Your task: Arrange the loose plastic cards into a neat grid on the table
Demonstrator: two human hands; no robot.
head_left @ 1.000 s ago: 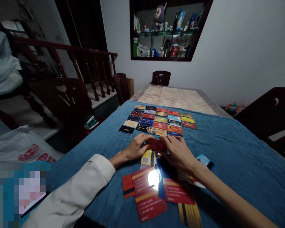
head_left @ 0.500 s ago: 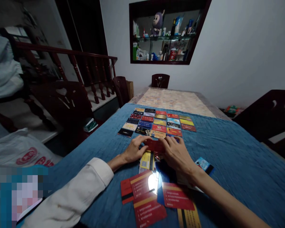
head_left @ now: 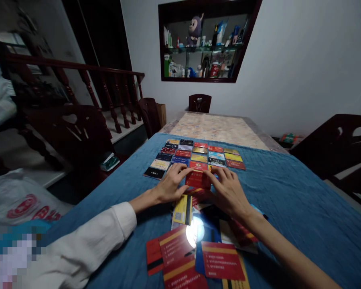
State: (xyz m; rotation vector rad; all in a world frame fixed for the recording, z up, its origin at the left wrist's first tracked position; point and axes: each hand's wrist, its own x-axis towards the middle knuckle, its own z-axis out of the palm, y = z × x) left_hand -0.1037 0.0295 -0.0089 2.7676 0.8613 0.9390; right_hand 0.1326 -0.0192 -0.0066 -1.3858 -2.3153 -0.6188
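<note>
A red card (head_left: pixel 197 180) is held up between both hands, its printed face towards me. My left hand (head_left: pixel 172 184) pinches its left edge between thumb and fingers. At the right edge, my right hand (head_left: pixel 228 192) grips it the same way. Beyond the hands lie rows of overlapping cards, among them a black card (head_left: pixel 154 173) and a yellow card (head_left: pixel 199 158). Below the hands is a loose pile with a yellow striped card (head_left: pixel 182 209), a large red card (head_left: pixel 223 261) and an orange-red card (head_left: pixel 154 257). My hands hide part of the nearest row.
A blue cloth (head_left: pixel 289 200) covers the near part of the table; its far end shows a patterned top (head_left: pixel 210 126). Dark wooden chairs stand around, one at the left (head_left: pixel 75 140) and one at the right (head_left: pixel 333 148). A white plastic bag (head_left: pixel 24 200) is at the left.
The red card has tilted so that its printed face shows more clearly. Both hands still hold it. The right hand has turned slightly, and the whole view has shifted a little.
</note>
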